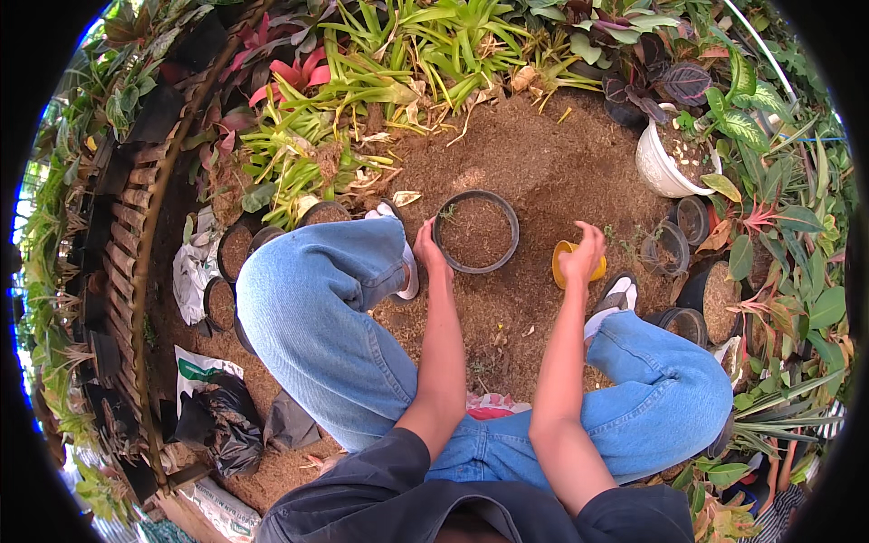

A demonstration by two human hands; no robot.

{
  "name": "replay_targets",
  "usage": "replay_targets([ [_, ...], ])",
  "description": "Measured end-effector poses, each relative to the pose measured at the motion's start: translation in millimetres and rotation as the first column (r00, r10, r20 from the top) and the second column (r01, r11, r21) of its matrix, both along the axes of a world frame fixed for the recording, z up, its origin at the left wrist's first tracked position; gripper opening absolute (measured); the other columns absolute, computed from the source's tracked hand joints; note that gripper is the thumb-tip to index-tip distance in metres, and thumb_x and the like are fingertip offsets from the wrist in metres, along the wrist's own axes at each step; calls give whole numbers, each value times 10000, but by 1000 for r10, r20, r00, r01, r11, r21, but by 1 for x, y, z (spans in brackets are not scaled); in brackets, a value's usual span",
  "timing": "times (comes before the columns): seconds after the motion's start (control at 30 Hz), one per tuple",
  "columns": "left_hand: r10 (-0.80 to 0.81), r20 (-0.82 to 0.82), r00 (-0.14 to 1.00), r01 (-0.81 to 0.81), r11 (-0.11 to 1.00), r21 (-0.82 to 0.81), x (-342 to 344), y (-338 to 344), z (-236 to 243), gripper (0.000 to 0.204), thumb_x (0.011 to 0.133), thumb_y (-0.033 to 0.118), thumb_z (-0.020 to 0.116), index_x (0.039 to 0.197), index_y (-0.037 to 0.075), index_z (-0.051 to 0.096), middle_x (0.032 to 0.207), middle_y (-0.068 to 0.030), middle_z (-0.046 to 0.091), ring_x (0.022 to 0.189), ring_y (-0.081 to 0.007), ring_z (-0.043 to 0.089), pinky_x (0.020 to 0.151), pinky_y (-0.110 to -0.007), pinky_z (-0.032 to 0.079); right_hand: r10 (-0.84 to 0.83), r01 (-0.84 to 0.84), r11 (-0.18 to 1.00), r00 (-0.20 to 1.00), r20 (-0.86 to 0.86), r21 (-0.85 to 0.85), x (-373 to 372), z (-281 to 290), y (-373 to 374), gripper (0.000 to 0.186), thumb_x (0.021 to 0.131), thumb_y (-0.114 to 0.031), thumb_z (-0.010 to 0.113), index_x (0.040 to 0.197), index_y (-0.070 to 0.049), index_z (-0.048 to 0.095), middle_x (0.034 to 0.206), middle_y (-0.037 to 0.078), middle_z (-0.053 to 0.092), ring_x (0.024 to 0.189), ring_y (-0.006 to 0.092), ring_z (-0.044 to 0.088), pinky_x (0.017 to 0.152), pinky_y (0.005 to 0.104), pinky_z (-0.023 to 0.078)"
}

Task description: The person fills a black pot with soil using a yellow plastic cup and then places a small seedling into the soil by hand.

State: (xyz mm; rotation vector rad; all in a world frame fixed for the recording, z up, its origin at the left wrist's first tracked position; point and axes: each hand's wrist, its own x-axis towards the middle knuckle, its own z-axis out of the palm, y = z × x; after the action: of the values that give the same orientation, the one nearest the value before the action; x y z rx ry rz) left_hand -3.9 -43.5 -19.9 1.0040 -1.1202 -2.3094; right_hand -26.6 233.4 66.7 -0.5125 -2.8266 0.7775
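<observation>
A round black plant pot (pixel 517 242) stands on the soil in front of me, filled with brown soil up near its rim. A small green sprig (pixel 448 214) shows at its left inner edge. My left hand (pixel 430 248) is cupped against the pot's left outer wall, holding it at the side. To the right of the pot, my right hand (pixel 582 255) grips a small yellow cup (pixel 563 251), its fingers curled over the cup and hiding part of it. What the cup contains is hard to make out.
Leafy green plants (pixel 425 54) lie uprooted at the far side. A white pot (pixel 665 167) with soil stands at the far right, near several black pots (pixel 692 220). Left of my knee are more soil-filled pots (pixel 237 249) and black plastic bags (pixel 237 421). A slatted wooden edge (pixel 131 226) runs along the left.
</observation>
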Motion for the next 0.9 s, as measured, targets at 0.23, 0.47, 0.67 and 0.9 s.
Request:
replay_targets([
  [0.23,-80,125,989,49,972,232,3,14,6,488,1019,436,490,1292,55,630,1289,-109,645,1190,-256,593,1051,-417,445,435,-316,780,894,105,-540,9,-19,-46,992,530,133,856,1411,-193,536,1258,99,599,952,219,653,786,342,590],
  [0.47,-97,-4,995,94,950,299,4,14,-3,555,999,501,458,1324,70,590,1326,-156,621,1216,-345,594,1077,-509,438,416,-414,750,902,-119,-516,29,-20,-87,1267,349,-20,969,1488,-88,418,1421,123,544,1332,321,514,1143,428,413],
  [0.67,-146,-74,987,159,957,241,-7,19,24,580,1003,517,423,1317,59,592,1314,-164,630,1180,-335,615,1055,-481,460,427,-452,718,887,-178,-530,22,-1,-80,1250,329,-66,985,1457,-65,448,1400,116,578,1332,297,527,1152,411,409],
  [0.9,-147,-247,958,189,969,157,-30,19,134,578,1029,521,398,1264,43,623,1229,-119,668,1103,-258,639,1015,-413,473,484,-574,698,819,-310,-427,-6,91,-75,1190,378,-102,1017,1432,-37,467,1364,122,612,1275,270,581,1106,420,460],
])
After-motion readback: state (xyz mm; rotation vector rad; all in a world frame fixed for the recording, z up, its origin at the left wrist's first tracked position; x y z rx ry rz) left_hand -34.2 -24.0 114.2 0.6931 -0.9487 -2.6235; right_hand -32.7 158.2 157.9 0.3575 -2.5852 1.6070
